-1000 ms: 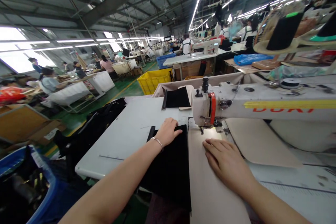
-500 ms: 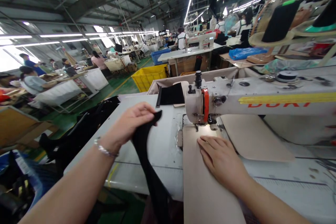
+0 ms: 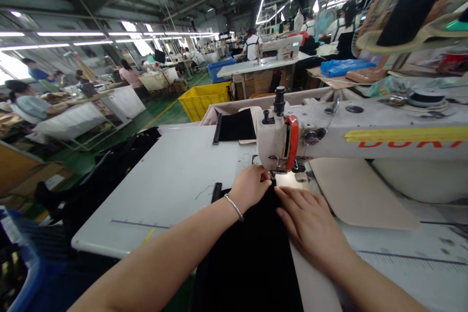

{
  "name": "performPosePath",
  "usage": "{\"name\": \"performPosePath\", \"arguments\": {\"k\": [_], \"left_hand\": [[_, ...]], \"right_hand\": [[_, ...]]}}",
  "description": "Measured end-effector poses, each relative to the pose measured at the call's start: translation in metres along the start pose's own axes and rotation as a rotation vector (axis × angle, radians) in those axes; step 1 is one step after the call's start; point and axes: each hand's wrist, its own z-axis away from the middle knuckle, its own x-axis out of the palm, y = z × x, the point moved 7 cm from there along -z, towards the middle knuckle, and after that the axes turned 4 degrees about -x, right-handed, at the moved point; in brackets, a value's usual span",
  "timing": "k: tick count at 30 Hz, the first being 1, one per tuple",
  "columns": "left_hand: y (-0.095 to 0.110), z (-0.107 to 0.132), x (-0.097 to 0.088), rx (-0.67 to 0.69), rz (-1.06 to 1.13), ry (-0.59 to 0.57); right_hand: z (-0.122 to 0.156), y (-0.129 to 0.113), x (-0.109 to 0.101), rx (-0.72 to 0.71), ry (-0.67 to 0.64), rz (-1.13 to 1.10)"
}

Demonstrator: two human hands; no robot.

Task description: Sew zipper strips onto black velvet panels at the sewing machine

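Black fabric point(image 3: 256, 253) lies over a beige panel point(image 3: 312, 278) on the sewing machine's bed, its far corner at the presser foot point(image 3: 273, 175). My left hand point(image 3: 250, 187), with a bracelet at the wrist, pinches the fabric's far edge right beside the foot. Flat along the right edge of the fabric, with fingers stretched out, rests my right hand point(image 3: 310, 219) on the beige panel. The machine head point(image 3: 278, 139) with its orange guard stands just beyond both hands. A dark strip point(image 3: 216, 191) sticks out at the fabric's left side.
Under the machine arm point(image 3: 402, 131) lies another beige panel point(image 3: 361, 195). Behind the head is a black piece point(image 3: 236, 125) with a dark strip. A yellow bin point(image 3: 204, 100) stands past the table point(image 3: 171, 170); a blue crate point(image 3: 32, 258) is at lower left. Other people work farther off.
My left hand has moved right and brought the black fabric, which hung at the left, onto the beige panel at the presser foot. My right hand stays nearly in place.
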Motion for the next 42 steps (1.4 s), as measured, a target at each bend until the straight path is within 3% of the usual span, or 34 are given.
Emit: {"name": "performPosePath", "arguments": {"k": [8,13,17,23,34,36,39,42], "left_hand": [[0.005,-0.004,-0.001,0.011,-0.079,0.012],[0.029,0.030,-0.006,0.253,-0.242,-0.030],[0.028,0.048,-0.003,0.316,-0.195,-0.118],[0.017,0.040,-0.002,0.329,-0.126,-0.128],[0.019,0.037,-0.004,0.339,-0.167,-0.151],[0.028,0.055,-0.009,0.365,-0.210,-0.220],[0.050,0.112,-0.012,0.501,-0.212,-0.351],[0.062,0.168,-0.014,0.618,-0.252,-0.315]], "right_hand": [[0.000,0.002,0.002,0.016,-0.020,0.004],[0.001,0.001,0.000,0.023,-0.007,-0.012],[0.001,0.002,0.001,0.022,0.012,-0.002],[0.001,0.003,0.002,0.026,0.022,0.028],[0.002,-0.002,-0.002,0.020,0.026,0.069],[0.015,-0.010,-0.008,-0.004,0.030,0.070],[0.047,-0.031,-0.022,-0.123,0.065,0.067],[0.076,-0.049,-0.034,-0.241,0.081,0.095]]}}
